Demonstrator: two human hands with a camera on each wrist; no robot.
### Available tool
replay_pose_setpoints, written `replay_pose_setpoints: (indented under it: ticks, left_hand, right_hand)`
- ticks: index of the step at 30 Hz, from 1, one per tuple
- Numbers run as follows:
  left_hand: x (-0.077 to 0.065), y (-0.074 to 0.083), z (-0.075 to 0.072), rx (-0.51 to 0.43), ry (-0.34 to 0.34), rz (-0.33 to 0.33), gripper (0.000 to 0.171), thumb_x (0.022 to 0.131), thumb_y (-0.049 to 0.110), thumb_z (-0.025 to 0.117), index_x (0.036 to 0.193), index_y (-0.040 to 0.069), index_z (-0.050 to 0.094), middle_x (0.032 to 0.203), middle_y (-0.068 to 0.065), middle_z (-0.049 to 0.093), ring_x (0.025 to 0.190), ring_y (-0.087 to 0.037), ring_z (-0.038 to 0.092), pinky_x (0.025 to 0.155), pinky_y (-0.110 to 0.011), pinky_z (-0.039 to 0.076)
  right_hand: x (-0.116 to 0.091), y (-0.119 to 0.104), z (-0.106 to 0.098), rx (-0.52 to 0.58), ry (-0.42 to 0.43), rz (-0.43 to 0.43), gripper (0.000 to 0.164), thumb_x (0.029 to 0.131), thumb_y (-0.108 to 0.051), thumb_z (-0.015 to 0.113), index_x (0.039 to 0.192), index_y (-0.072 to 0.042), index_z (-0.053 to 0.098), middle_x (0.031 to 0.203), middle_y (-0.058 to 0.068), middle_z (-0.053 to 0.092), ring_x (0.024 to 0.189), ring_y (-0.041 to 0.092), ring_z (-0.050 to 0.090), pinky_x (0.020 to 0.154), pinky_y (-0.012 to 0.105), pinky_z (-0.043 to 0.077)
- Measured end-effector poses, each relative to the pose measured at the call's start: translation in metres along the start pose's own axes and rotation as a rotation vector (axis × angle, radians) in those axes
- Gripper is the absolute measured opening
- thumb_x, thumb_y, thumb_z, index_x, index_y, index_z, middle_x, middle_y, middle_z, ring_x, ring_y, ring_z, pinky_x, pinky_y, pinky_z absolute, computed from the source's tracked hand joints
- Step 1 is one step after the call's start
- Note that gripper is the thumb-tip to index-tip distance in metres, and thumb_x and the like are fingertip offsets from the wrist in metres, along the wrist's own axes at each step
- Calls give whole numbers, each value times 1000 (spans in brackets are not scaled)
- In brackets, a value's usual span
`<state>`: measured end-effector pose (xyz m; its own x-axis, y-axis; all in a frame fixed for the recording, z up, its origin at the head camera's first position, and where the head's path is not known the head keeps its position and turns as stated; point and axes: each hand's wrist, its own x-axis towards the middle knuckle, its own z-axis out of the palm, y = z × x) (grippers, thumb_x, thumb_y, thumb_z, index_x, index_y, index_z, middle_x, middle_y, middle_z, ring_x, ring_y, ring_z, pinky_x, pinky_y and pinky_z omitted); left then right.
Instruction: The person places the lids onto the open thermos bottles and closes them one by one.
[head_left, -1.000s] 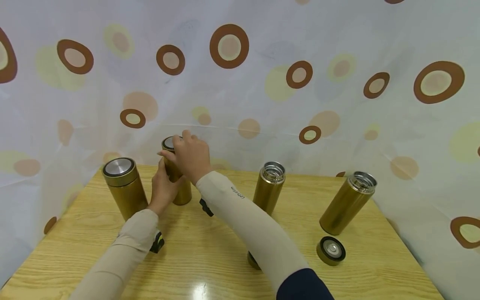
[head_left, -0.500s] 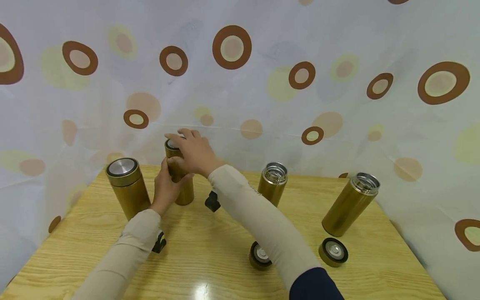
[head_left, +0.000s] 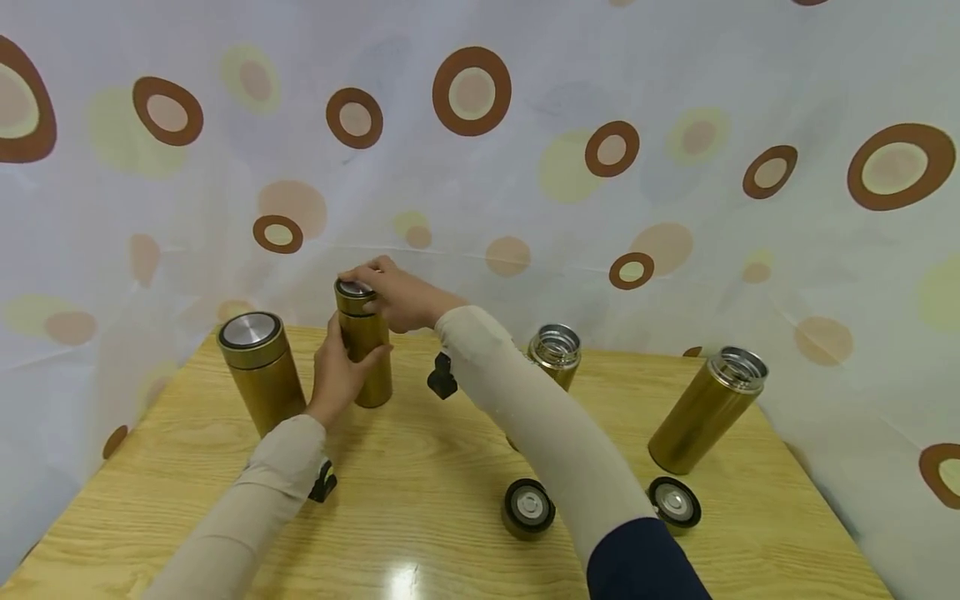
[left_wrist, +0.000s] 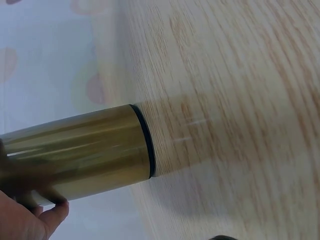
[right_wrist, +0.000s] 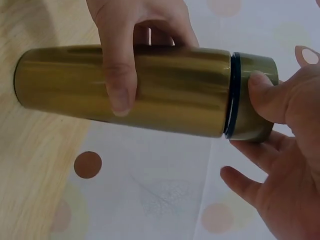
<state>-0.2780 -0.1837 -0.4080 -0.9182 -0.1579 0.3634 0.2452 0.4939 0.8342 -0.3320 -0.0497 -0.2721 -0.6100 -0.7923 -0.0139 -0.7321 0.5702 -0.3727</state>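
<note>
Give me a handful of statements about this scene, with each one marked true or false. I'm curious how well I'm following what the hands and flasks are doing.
1. The left hand grips the body of the held flask. True.
2. The right hand holds that flask's lid. True.
3. Every flask in view is capped. False: the partly hidden flask and the rightmost flask are open.
4. The leftmost flask has its lid on. True.
5. Only one loose lid shows. False: there are two, a left loose lid and a right loose lid.

Table centre [head_left: 408,492] passable, held flask [head_left: 363,335] (behind) obstructing
</note>
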Motion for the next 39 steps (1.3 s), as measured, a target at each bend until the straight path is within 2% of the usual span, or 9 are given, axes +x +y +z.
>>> replay_pose_setpoints:
  ticks: [4, 7, 14, 21, 24, 28, 31, 34, 39]
  left_hand:
    - [0, 0, -1, 9, 21, 22, 82, 87, 27, 72, 149, 9, 21, 138, -20, 45, 124, -37, 49, 101, -52, 42]
    - [1, 0, -1, 22, 24, 33, 83, 88, 28, 72, 149, 7, 19, 142, -21, 42, 128, -38, 45, 103, -53, 40]
    - [1, -3, -1, 62, 14, 27, 85, 90, 21, 70, 152, 5, 14, 147, -24, 35, 131, -41, 40, 106, -54, 36]
    - [0, -3, 1, 58, 20, 14, 83, 88, 13, 68, 152, 6, 16, 146, -23, 37, 130, -40, 42, 105, -53, 38]
    - [1, -3, 3, 59, 22, 9, 82, 87, 12, 68, 151, 5, 18, 145, -23, 39, 130, -40, 42, 105, -52, 38]
    - [0, -4, 3, 59, 16, 4, 79, 88, 15, 69, 150, 5, 21, 141, -23, 43, 127, -40, 45, 104, -52, 39]
    - [0, -4, 3, 56, 20, 24, 79, 88, 22, 71, 148, 6, 22, 138, -23, 45, 125, -39, 47, 103, -53, 40]
    - [0, -2, 2, 39, 25, 47, 82, 87, 28, 72, 148, 6, 22, 139, -22, 45, 125, -39, 47, 102, -53, 41]
    - [-1, 0, 1, 21, 12, 44, 84, 87, 30, 72, 149, 7, 20, 139, -22, 45, 124, -39, 48, 100, -55, 42]
  right_hand:
    - [0, -2, 9, -56, 165, 5, 48, 98, -30, 53, 143, -17, 42, 124, 10, 41, 99, 17, 51, 81, 24, 45]
    - [-1, -4, 20, -73, 344, 43, 50, 92, -41, 61, 135, -16, 53, 108, 6, 46, 86, 16, 47, 77, 24, 44]
    - [3, -15, 60, 72, 802, 220, 48, 82, -48, 73, 115, -14, 65, 96, 3, 50, 81, 15, 43, 76, 26, 38]
    - [9, -25, 77, -17, 979, 330, 50, 79, -55, 73, 108, -16, 63, 93, 2, 50, 82, 15, 44, 79, 34, 36]
    - [6, -27, 75, -45, 950, 358, 51, 80, -57, 71, 110, -17, 62, 94, 2, 49, 82, 15, 43, 77, 32, 34]
    - [-5, -32, 64, 10, 802, 374, 47, 85, -52, 67, 118, -19, 61, 103, 4, 51, 91, 17, 47, 79, 34, 36]
    - [-14, -30, 47, 106, 621, 313, 49, 90, -41, 66, 134, -22, 54, 125, 8, 50, 113, 24, 47, 92, 41, 40]
    - [-16, -20, 26, 140, 384, 195, 59, 94, -29, 63, 148, -24, 38, 149, 10, 35, 137, 28, 32, 112, 47, 28]
    - [-12, -2, 6, 118, 65, 58, 60, 100, -17, 51, 153, -21, 25, 159, 9, 15, 146, 25, 18, 117, 43, 21]
